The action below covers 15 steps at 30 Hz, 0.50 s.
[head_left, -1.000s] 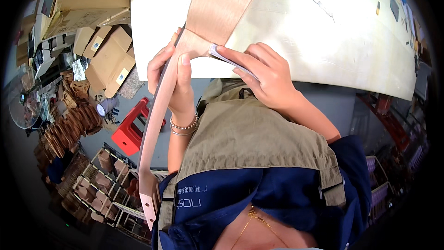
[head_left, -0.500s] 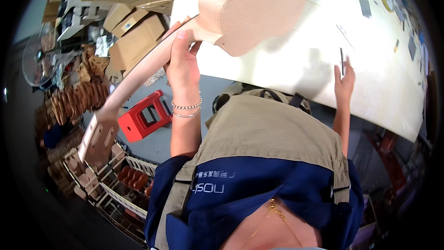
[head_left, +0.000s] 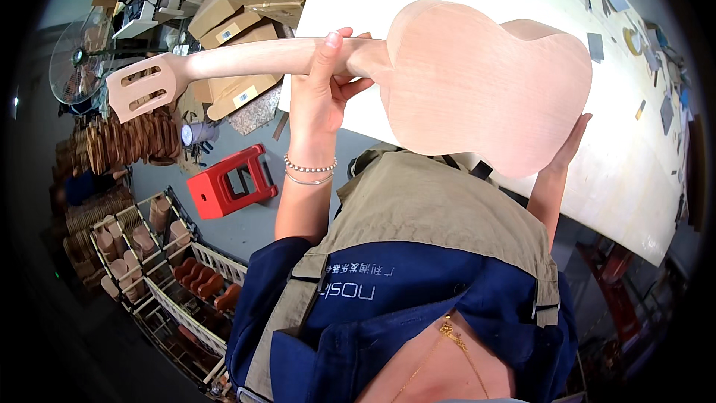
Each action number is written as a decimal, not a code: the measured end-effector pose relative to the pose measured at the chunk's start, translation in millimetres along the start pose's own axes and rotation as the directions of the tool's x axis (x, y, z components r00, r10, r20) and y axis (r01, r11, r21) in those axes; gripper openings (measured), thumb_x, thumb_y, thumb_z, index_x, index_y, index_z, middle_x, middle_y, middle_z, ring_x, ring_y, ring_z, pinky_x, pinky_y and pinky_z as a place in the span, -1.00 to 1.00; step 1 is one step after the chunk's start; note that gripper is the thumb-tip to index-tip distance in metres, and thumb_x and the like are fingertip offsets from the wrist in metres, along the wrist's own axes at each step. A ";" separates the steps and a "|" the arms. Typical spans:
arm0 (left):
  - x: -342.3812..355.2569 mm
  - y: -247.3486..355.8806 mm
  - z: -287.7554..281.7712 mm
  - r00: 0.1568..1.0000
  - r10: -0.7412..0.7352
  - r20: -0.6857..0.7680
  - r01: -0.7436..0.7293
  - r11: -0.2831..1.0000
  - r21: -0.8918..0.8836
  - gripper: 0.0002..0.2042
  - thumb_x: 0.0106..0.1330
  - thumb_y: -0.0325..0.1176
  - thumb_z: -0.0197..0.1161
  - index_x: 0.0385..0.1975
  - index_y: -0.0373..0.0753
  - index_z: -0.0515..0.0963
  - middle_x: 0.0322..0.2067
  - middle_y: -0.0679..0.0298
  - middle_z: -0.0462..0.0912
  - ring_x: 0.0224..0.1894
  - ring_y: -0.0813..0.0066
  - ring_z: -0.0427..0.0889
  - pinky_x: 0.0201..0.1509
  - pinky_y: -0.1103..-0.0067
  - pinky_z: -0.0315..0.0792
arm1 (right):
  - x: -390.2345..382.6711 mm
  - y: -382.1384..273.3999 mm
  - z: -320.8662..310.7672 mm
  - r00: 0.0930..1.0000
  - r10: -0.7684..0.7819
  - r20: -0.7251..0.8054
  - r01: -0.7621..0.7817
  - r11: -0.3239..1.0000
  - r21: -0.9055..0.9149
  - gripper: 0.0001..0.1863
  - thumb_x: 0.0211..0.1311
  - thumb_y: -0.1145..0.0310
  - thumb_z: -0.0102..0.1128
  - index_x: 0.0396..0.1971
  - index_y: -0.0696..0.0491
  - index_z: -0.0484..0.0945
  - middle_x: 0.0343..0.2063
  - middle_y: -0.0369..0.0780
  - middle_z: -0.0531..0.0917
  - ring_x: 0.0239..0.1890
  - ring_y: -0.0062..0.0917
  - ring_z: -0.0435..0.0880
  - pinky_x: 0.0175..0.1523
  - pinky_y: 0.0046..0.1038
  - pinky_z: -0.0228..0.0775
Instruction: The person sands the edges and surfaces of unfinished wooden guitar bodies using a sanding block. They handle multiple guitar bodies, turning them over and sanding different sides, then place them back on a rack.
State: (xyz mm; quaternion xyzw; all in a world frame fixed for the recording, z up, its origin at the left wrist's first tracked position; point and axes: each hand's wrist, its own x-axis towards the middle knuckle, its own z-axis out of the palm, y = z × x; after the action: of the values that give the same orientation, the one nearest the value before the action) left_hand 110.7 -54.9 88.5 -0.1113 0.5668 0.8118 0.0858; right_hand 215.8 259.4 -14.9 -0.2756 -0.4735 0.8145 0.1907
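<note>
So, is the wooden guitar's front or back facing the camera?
Back: the guitar body shows a smooth panel without a sound hole, and the neck shows its rounded side, without frets.

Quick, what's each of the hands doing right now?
Left hand: closed around the wooden instrument's neck.
Right hand: at the rounded end of its body, mostly hidden; open or closed, cannot tell.

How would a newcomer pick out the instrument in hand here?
Find the big white table at the upper right. Seen across its near edge is a bare, pale small guitar, its neck gripped by the person's left hand, with the right hand at its rounded end. Its waisted body and slotted headstock set it apart from the brown cardboard behind its neck.
</note>
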 end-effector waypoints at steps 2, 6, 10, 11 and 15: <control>-0.1 0.0 2.0 1.000 0.004 0.006 -0.004 1.000 0.005 -0.50 0.11 -0.09 0.23 -0.14 -0.43 0.39 -0.22 -0.05 0.53 -0.32 0.35 0.63 -0.38 0.58 0.61 | 0.6 -0.7 -1.9 1.000 -0.008 0.000 0.008 1.000 0.016 -0.24 0.26 -0.18 -0.44 0.18 0.20 0.05 0.16 -0.11 0.20 0.17 -0.41 0.22 0.17 -0.39 0.12; 1.3 0.4 0.3 0.999 -0.015 0.042 0.013 0.999 0.050 -0.46 0.12 -0.03 0.20 -0.08 -0.39 0.34 -0.18 -0.03 0.52 -0.22 0.34 0.60 -0.24 0.52 0.58 | 2.2 -1.1 -1.4 1.000 -0.017 0.002 0.017 0.999 0.040 -0.27 0.27 -0.16 -0.45 0.19 0.16 0.06 0.16 -0.13 0.21 0.16 -0.41 0.22 0.17 -0.39 0.12; -6.3 1.2 0.7 1.000 0.004 -0.011 -0.005 0.999 -0.049 -0.50 0.18 -0.13 0.17 -0.05 -0.42 0.29 -0.18 -0.03 0.52 -0.21 0.36 0.58 -0.29 0.51 0.58 | -1.1 2.2 3.5 0.994 0.060 -0.092 -0.050 0.992 0.113 -0.32 0.29 -0.14 -0.46 0.20 0.10 0.06 0.17 -0.16 0.20 0.16 -0.39 0.23 0.18 -0.38 0.10; -10.3 4.9 0.9 0.999 0.035 -0.036 -0.038 0.997 -0.069 -0.50 0.19 -0.14 0.17 -0.04 -0.41 0.27 -0.17 -0.02 0.51 -0.19 0.36 0.57 -0.27 0.49 0.57 | 9.5 9.1 -18.2 0.982 -0.067 0.177 0.095 0.984 -0.153 -0.37 0.30 -0.06 -0.41 0.21 0.08 0.06 0.19 -0.17 0.17 0.19 -0.40 0.19 0.21 -0.38 0.05; 9.7 20.0 39.5 0.964 0.266 -0.025 -0.267 0.954 -0.138 -0.54 0.27 -0.41 0.06 0.10 -0.29 0.04 -0.22 0.09 0.48 -0.12 0.24 0.54 -0.20 0.47 0.52 | -14.0 -15.9 43.4 0.994 0.026 -0.106 -0.073 0.878 -0.473 -0.50 0.24 0.02 -0.16 0.00 0.10 0.35 -0.11 -0.17 0.48 -0.10 -0.47 0.47 0.00 -0.44 0.33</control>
State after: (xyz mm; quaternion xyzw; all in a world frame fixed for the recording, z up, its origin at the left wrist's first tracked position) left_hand 92.8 -24.5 117.0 -0.0419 0.5186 0.8533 -0.0341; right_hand 200.1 230.0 20.1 -0.3650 -0.6420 0.6637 0.1190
